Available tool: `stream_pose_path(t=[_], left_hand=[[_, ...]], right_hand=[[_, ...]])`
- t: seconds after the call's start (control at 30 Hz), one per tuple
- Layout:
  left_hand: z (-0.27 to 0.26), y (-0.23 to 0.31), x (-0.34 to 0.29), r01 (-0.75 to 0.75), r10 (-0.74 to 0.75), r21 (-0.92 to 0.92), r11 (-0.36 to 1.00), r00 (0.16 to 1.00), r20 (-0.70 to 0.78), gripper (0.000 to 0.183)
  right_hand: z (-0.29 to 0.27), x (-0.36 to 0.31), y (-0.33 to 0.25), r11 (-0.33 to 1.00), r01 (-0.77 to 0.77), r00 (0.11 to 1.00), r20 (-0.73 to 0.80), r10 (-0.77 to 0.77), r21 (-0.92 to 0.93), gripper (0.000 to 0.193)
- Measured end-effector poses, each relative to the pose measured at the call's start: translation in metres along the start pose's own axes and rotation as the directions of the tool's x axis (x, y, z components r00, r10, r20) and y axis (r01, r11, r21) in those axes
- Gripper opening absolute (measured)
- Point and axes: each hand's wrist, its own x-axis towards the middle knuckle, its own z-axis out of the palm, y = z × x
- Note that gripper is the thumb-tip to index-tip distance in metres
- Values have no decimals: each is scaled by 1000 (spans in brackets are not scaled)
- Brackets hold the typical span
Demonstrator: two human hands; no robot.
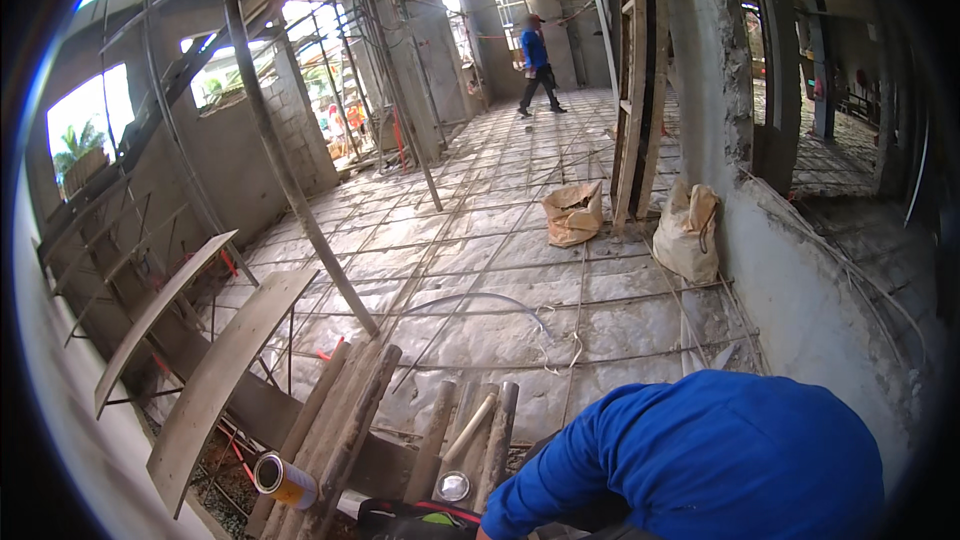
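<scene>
Neither of my hands shows. At the lower right, a co-worker in a blue long-sleeved top (pixel 740 450) bends forward, one sleeve (pixel 545 485) reaching down to the left. That person's hand is almost wholly cut off by the bottom edge. Beside it lies a black bag (pixel 415 520) with red and green trim. An open tin can (pixel 285 481) with a yellow and white label stands on wooden planks (pixel 325 430) at the lower left. Near the sleeve is a small round metal lid or tin (pixel 453 487), below a pale wooden handle or stick (pixel 470 430).
A rebar grid (pixel 480 280) covers the plastic-lined floor. Slanted metal props (pixel 290 180) and curved boards (pixel 235 365) stand left. Two sacks (pixel 574 215) (pixel 687 232) sit by a timber-formed column (pixel 632 90). Another person in blue (pixel 537 55) walks at the back.
</scene>
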Motion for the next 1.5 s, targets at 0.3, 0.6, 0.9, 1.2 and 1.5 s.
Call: stream_pose_path(t=[0.3, 0.6, 0.9, 1.2, 1.5], left_hand=[[-8, -35, -11, 118, -121, -87, 989, 992, -35, 76], [-19, -122, -52, 340, -388, -310, 888, 915, -108, 92], [35, -310, -62, 87, -414, -644, 760, 828, -378, 43], [5, -223, -109, 273, -373, -267, 924, 796, -476, 37], [-44, -150, -152, 225, -322, -233, 946, 732, -601, 56]], right_hand=[[11, 19, 11, 999, -6, 995, 97, 3, 31, 34], [7, 8, -56, 987, 156, 944, 289, -161, 40, 32], [-208, -59, -165, 982, 17, 611, -779, 140, 190, 71], [-200, 56, -241, 973, -115, 868, -497, 1, -199, 81], [-129, 114, -240, 989, -107, 938, -341, 66, -103, 51]])
